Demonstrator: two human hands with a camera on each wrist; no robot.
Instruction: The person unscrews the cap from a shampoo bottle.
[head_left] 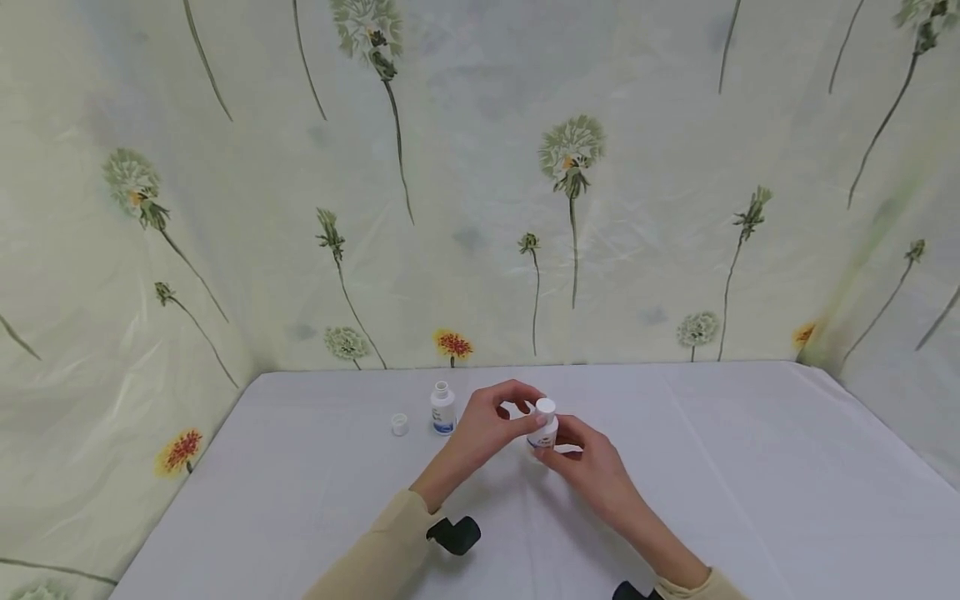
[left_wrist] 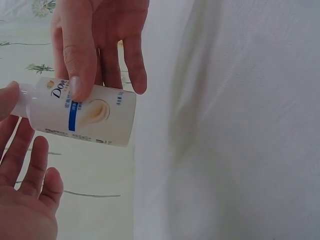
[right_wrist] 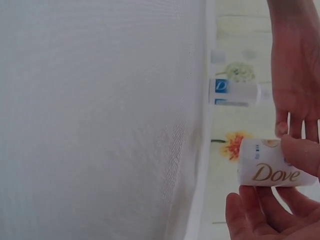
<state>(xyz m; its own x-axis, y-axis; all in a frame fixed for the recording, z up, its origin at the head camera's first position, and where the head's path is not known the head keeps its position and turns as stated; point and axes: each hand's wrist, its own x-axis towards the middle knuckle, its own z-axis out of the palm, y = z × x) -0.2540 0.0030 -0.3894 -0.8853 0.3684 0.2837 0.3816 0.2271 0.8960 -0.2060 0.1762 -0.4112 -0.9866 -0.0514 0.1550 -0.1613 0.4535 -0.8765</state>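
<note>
A small white Dove bottle (head_left: 542, 434) with a white cap (head_left: 546, 407) is held above the table between both hands. My right hand (head_left: 596, 467) grips its body, thumb across the label in the right wrist view. From the other side my left hand (head_left: 483, 425) pinches the cap, with its thumb on the cap in the left wrist view. There the bottle (left_wrist: 82, 111) lies sideways across the picture, showing a blue stripe and a cream swirl. The Dove lettering (right_wrist: 276, 173) faces the right wrist camera.
A second white bottle (head_left: 443, 410), its neck uncapped, stands on the table left of my hands. Beside it lies a loose white cap (head_left: 400, 425). White cloth covers the table (head_left: 750, 483), and a flower-printed sheet (head_left: 480, 208) hangs behind and at both sides.
</note>
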